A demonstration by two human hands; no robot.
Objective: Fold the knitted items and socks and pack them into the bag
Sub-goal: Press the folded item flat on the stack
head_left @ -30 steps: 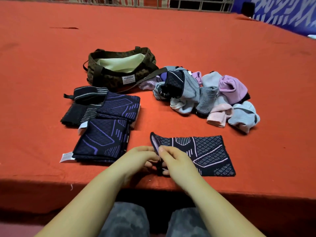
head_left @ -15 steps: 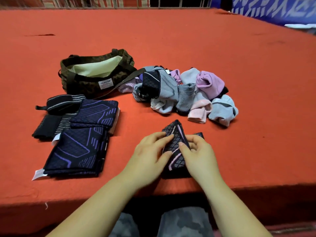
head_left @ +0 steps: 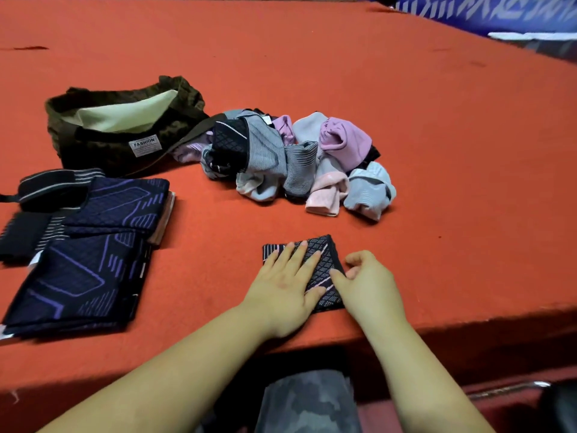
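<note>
Knitted piece [head_left: 315, 270] now folded small near the table [head_left: 374, 89] edge.
Half a second ago it stood peaked between the hands; now left hand [head_left: 282, 289] presses it flat with straight fingers, right hand [head_left: 367, 284], loosely curled, touches its edge. Bag [head_left: 125, 132] waits, open.

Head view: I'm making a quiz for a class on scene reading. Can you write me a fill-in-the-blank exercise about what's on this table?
1. The left hand presses flat on the folded ____ knit.
2. The label on the bag reads ____.
3. The sock pile lies to the ____ of the bag.
4. The table cover is ____.

Missing words: dark; FASHION; right; red
</note>
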